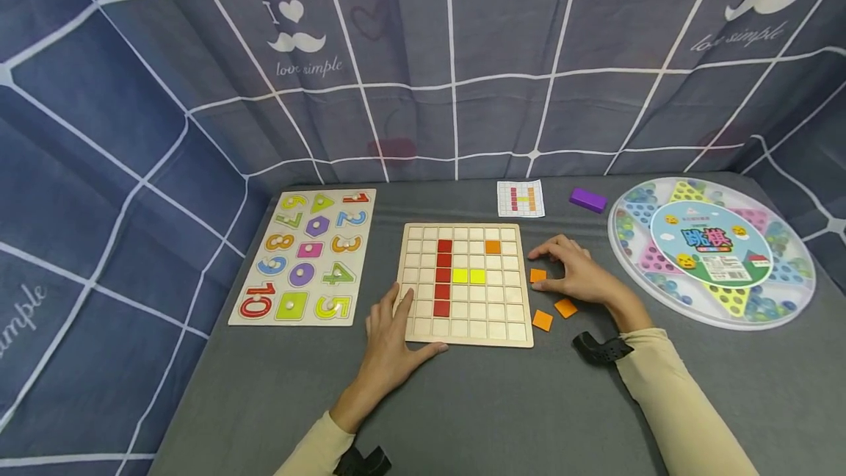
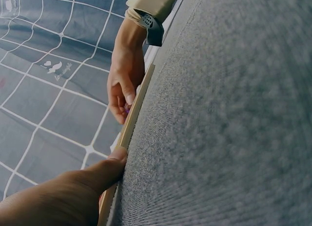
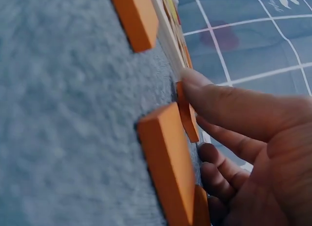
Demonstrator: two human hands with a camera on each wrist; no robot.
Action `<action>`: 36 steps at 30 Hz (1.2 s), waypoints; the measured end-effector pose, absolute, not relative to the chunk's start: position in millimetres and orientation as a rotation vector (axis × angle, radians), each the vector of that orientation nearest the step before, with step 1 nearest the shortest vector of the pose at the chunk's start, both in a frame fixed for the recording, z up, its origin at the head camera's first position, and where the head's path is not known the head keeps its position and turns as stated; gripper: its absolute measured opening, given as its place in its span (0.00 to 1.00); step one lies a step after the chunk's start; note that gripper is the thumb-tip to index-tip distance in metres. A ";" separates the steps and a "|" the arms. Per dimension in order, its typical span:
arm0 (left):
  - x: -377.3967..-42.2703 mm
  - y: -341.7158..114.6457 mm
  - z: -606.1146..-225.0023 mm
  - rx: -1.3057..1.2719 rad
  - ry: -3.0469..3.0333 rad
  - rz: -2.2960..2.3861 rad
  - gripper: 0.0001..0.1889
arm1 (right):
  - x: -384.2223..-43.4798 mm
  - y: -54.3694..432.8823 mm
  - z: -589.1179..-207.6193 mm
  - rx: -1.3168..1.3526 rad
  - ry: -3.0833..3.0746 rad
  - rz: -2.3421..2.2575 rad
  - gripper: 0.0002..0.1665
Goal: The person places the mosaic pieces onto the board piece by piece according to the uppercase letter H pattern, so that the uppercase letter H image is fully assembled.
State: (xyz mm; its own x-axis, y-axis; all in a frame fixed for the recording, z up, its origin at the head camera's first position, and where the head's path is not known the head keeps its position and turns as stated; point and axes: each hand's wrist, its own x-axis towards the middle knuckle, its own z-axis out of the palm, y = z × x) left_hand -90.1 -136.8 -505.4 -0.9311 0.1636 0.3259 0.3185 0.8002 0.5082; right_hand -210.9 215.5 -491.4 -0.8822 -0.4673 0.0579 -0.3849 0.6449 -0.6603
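Note:
A wooden grid board (image 1: 465,330) lies on the table. It has a column of red tiles (image 1: 443,275), two yellow tiles (image 1: 468,276) and one orange tile (image 1: 493,247). My left hand (image 1: 386,340) rests at its lower left corner, fingers along the left side and thumb (image 2: 109,170) against the front edge. Right of the board, my right hand (image 1: 575,270) reaches over a loose orange tile (image 1: 538,275). The thumb touches or nearly touches that tile (image 3: 187,111), while the index fingertip stands apart from it. Loose orange tiles (image 1: 543,320) (image 3: 168,162) lie nearer the front.
A small pattern card (image 1: 521,199) and a purple block (image 1: 587,200) lie behind the board. A number puzzle board (image 1: 301,258) is at left. At right lies a round Chinese checkers set (image 1: 711,252). Patterned cloth (image 1: 396,65) hangs behind the table.

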 end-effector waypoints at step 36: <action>-91.6 -136.3 -507.0 -0.369 -2.716 -0.845 0.55 | -213.1 222.4 -495.5 -0.832 2.651 -1.195 0.15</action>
State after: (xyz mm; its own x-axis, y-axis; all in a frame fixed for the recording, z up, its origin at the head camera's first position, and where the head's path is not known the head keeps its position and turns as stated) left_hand -91.6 -136.3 -507.0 -0.9303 0.1598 0.3302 0.3190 0.7969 0.5130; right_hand -213.1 222.4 -495.5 -0.8423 -0.5268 0.1142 -0.4344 0.5380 -0.7224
